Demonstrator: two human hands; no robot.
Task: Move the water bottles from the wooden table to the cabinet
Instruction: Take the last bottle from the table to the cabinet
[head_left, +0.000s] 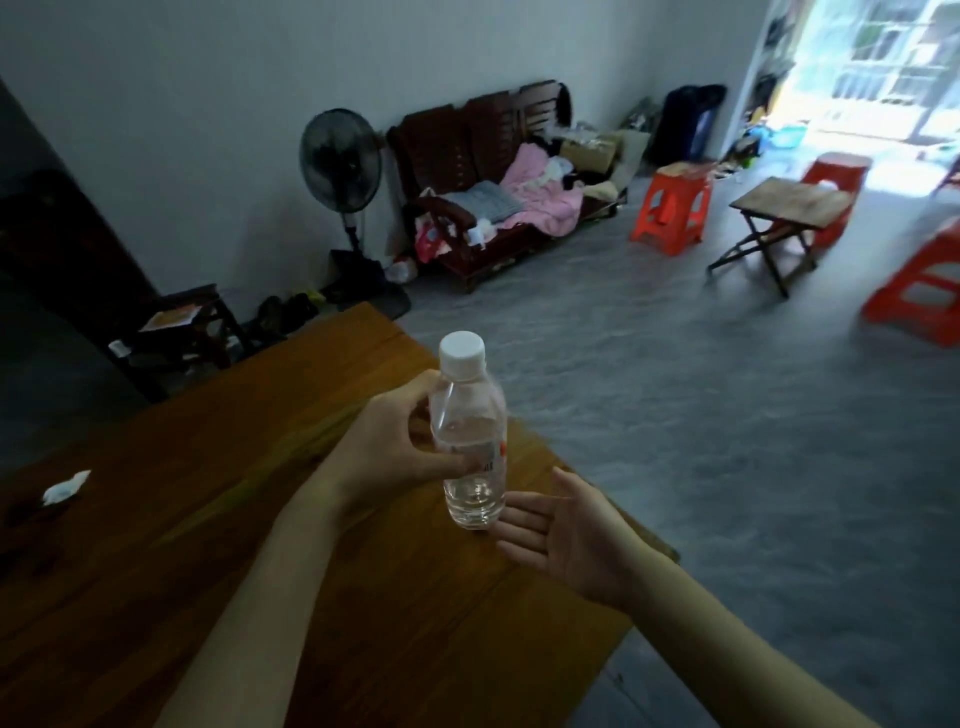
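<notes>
Fingers (415, 410) of left hand (384, 441) clamped round water bottle (470, 436), upright over table (208, 519) near its edge; right hand (566, 530) spread flat, fingertips just beside bottle base, nearer for takeover. Cabinet unseen.

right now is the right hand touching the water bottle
Cannot tell. In the head view the open right hand has its fingertips right at the base of the water bottle, with no plain gap or contact; the left hand grips it.

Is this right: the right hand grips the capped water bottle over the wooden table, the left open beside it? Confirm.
Wrong hands. The head view shows the left hand gripping the capped water bottle over the wooden table, the right hand open beside it.
</notes>
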